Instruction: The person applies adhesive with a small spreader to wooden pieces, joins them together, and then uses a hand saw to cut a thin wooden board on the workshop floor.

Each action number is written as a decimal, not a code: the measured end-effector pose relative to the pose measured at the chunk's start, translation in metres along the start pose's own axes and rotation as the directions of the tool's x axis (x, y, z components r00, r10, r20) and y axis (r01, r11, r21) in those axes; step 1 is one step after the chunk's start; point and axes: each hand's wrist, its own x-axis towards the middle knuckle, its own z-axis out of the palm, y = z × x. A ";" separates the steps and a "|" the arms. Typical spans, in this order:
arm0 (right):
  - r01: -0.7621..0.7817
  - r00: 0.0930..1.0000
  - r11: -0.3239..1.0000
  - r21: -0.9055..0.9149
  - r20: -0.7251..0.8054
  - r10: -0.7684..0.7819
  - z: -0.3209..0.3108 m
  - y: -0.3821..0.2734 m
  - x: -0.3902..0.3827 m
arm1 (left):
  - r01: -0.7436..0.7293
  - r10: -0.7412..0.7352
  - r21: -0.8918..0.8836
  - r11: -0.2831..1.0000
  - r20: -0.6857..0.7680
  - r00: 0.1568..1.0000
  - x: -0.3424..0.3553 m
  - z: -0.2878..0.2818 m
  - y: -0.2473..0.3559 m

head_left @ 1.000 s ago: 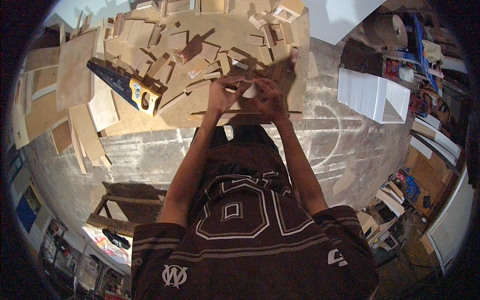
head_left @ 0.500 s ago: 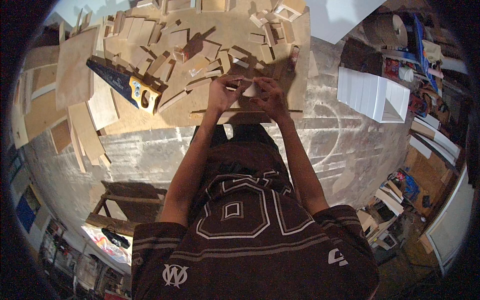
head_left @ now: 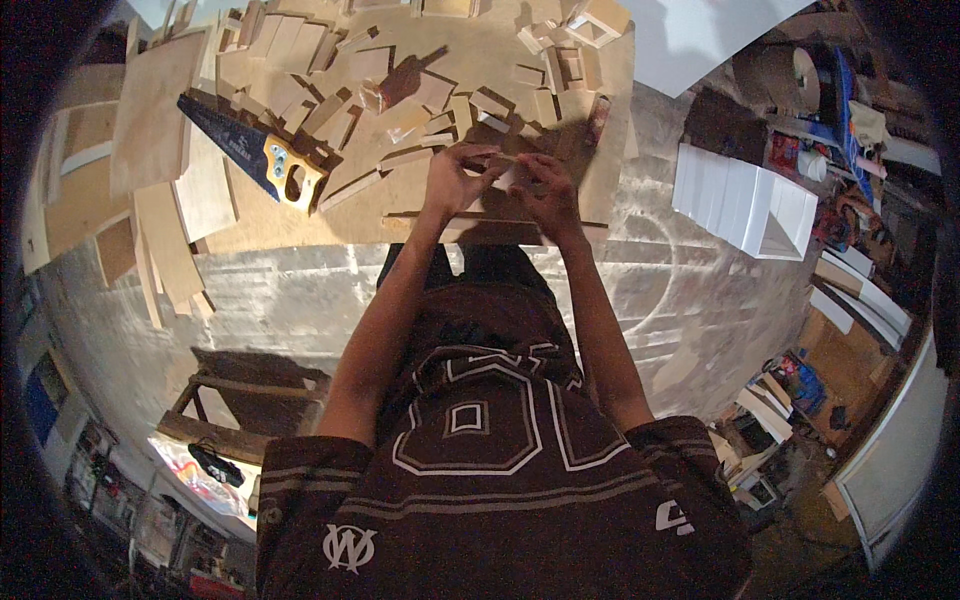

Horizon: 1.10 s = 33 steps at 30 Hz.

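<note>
- Piece point(head_left: 508, 159), just one, up between both hands above the table's point(head_left: 290, 225) near side; its shape is hard to read from here!
- Left hand point(head_left: 462, 182), fingertips pinching it; right hand point(head_left: 546, 195), pinching too.
- Fine fingertip handling now, I'd judge; next move calls for steady grips.
- One saw point(head_left: 255, 155) left, one white box point(head_left: 745, 200) right, blocks point(head_left: 463, 117) too jumbled to count!

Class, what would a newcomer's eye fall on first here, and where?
Probably the yellow-handled saw, lying at the left of the wooden work surface. Next, the left hand and right hand, close together at a small pale piece, with wood blocks scattered beyond. Then the white box off to the right.
</note>
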 end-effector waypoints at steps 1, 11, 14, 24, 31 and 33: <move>0.011 1.000 1.000 -0.017 0.004 -0.011 -0.001 -0.002 0.001 | 0.019 -0.019 -0.014 1.000 0.012 1.000 0.001 -0.001 -0.002; -0.088 0.996 0.992 0.089 0.015 0.087 0.004 -0.003 0.001 | 0.062 -0.057 -0.062 0.996 0.074 0.996 0.008 -0.007 -0.010; -0.120 0.992 0.992 0.027 0.049 0.119 0.003 -0.004 0.004 | 0.090 -0.089 -0.021 0.996 0.068 0.994 0.008 -0.010 -0.013; -0.314 0.947 0.935 0.165 0.122 0.296 -0.001 0.011 -0.003 | -0.034 0.042 -0.058 0.998 0.140 0.989 0.003 -0.034 -0.043; -0.686 0.709 0.582 0.437 0.222 0.670 0.012 0.025 -0.010 | -0.231 0.222 0.032 0.973 0.169 0.960 0.010 -0.029 -0.029; -0.666 0.729 0.568 0.483 0.259 0.634 0.014 0.030 -0.011 | -0.197 0.162 0.151 0.969 0.221 0.962 0.013 -0.030 -0.025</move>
